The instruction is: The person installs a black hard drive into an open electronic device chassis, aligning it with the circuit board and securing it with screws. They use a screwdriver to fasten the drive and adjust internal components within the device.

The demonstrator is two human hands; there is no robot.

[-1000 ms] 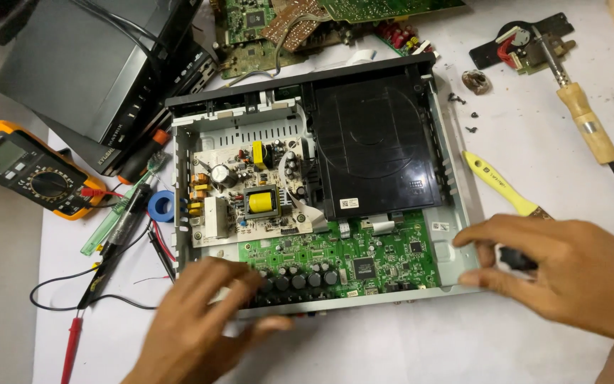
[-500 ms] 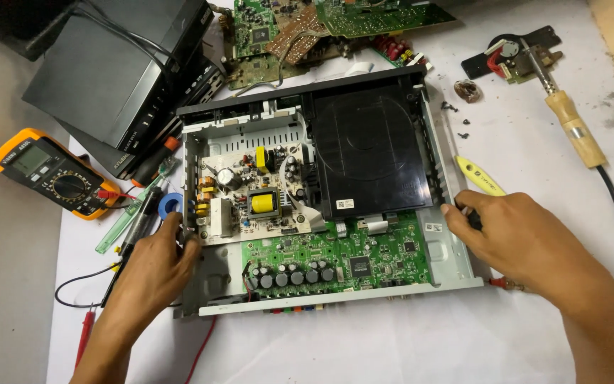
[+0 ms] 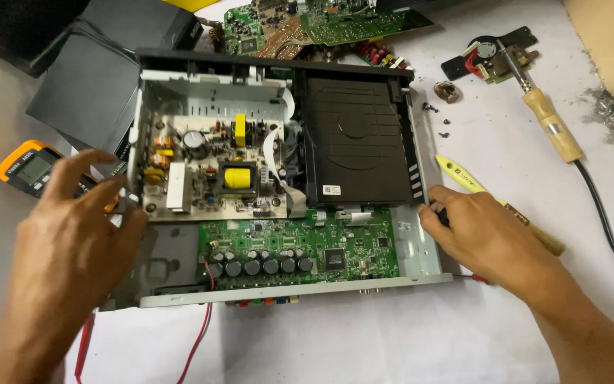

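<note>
Your left hand (image 3: pixel 72 242) grips the left wall of the opened disc player chassis (image 3: pixel 421 263), fingers spread and curled over the metal edge beside the cream power supply board (image 3: pixel 207 174). Your right hand (image 3: pixel 488 238) presses against the chassis's right wall, fingers bent and closed against the side; whether they pinch anything else cannot be told. The chassis lies on the white sheet at the middle of the view, its lid off. Inside sit three units: the power supply board at rear left, with one yellow transformer (image 3: pixel 237 178) at its centre and a smaller yellow component behind it; one black disc drive (image 3: pixel 357 146) at rear right, bearing one small white rectangular label (image 3: pixel 331 190) near its front edge; and one green main board (image 3: pixel 300 249) at the front, carrying a row of six dark cylindrical capacitors. One orange multimeter (image 3: pixel 26 169) lies left of the chassis, partly hidden by your left hand. To the right lie one soldering iron (image 3: pixel 545 124) with a wooden handle, one yellow pry tool (image 3: pixel 463 174), and a few loose screws. Loose green circuit boards (image 3: pixel 321 25) are heaped behind the chassis.
</note>
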